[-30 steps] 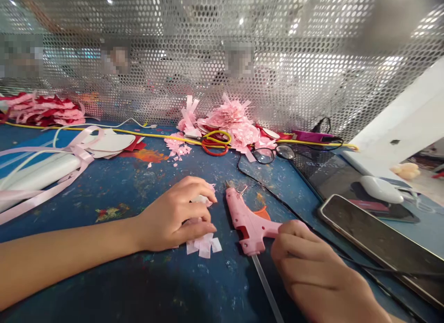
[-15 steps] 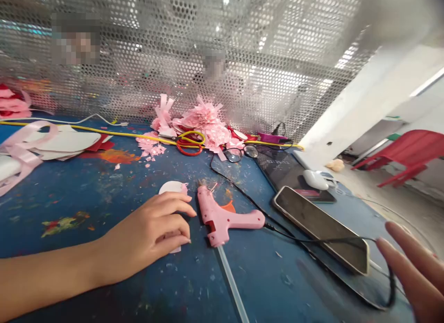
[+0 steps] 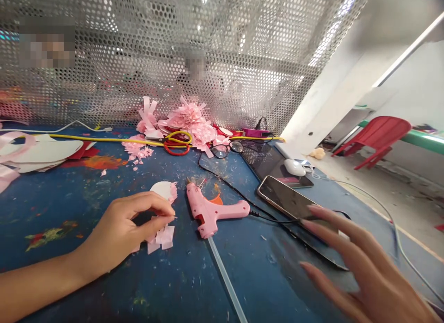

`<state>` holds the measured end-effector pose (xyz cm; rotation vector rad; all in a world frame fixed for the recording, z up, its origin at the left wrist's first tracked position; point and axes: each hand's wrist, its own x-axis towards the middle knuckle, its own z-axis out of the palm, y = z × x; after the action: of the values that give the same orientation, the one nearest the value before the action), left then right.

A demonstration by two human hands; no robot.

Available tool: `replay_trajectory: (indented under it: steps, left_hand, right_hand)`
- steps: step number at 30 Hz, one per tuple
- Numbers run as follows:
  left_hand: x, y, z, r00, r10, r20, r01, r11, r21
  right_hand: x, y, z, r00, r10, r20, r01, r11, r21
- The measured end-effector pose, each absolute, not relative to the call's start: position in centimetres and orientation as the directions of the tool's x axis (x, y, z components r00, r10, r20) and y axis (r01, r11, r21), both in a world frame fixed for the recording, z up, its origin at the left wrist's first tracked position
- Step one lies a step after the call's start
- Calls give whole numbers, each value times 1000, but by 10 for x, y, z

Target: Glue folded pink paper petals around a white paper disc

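Note:
My left hand (image 3: 128,228) rests on the blue table (image 3: 62,198), thumb and fingers pinched on small pink ribbon pieces (image 3: 161,235). A white disc with a pink petal (image 3: 163,189) lies just beyond it. The pink glue gun (image 3: 211,212) lies free on the table to the right, a clear glue stick (image 3: 225,279) poking out of its back and a black cord running off. My right hand (image 3: 360,267) hovers at lower right with fingers spread, holding nothing, just above the edge of a smartphone (image 3: 287,200).
A pile of pink petals (image 3: 194,124), red-and-yellow scissors (image 3: 176,142), eyeglasses (image 3: 227,148), a tablet (image 3: 268,161) with a white mouse (image 3: 294,167), and pink ribbon with paper at far left. A perforated metal screen (image 3: 173,50) closes the back. A red chair (image 3: 376,138) stands right.
My right hand let go of the glue gun and swung out to the right, fingers spreading, then back over the phone. The view turned right. My left hand now pinches the ribbon pieces.

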<state>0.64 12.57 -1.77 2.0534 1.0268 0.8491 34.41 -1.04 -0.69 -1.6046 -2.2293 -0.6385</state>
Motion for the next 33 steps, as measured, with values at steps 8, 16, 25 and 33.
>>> replay_trajectory:
  steps: [8, 16, 25, 33]
  left_hand:
    - [12, 126, -16, 427, 896, 125, 289, -266, 920]
    - [15, 132, -15, 359, 932, 46, 177, -116, 977]
    - [15, 137, -10, 286, 957, -38, 27, 32, 999]
    - [13, 141, -12, 283, 957, -60, 17, 58, 998]
  right_hand:
    - [274, 74, -6, -541, 767, 344, 838, 528, 140]
    - [260, 98, -14, -443, 846, 298, 859, 495, -130]
    - [274, 98, -15, -393, 784, 480, 847, 512, -144]
    - [274, 92, -13, -622, 600, 503, 690, 724, -10]
